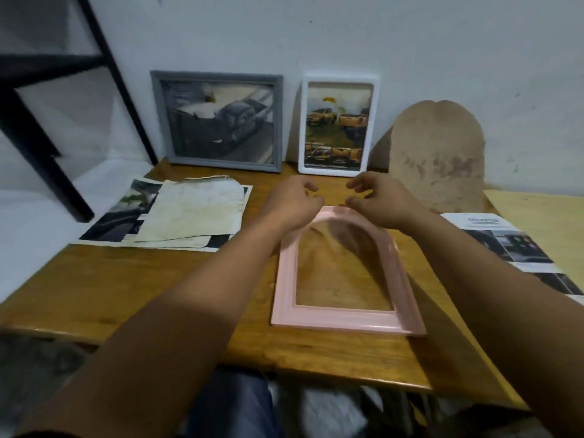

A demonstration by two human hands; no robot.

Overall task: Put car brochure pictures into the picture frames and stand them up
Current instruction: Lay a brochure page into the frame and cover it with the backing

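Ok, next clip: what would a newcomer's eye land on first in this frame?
Probably the pink arched frame lying flat and empty mid-table, with the left hand and right hand hovering over its curved top, fingers loosely curled. Next, the grey frame and white frame standing against the wall, both already holding car pictures.
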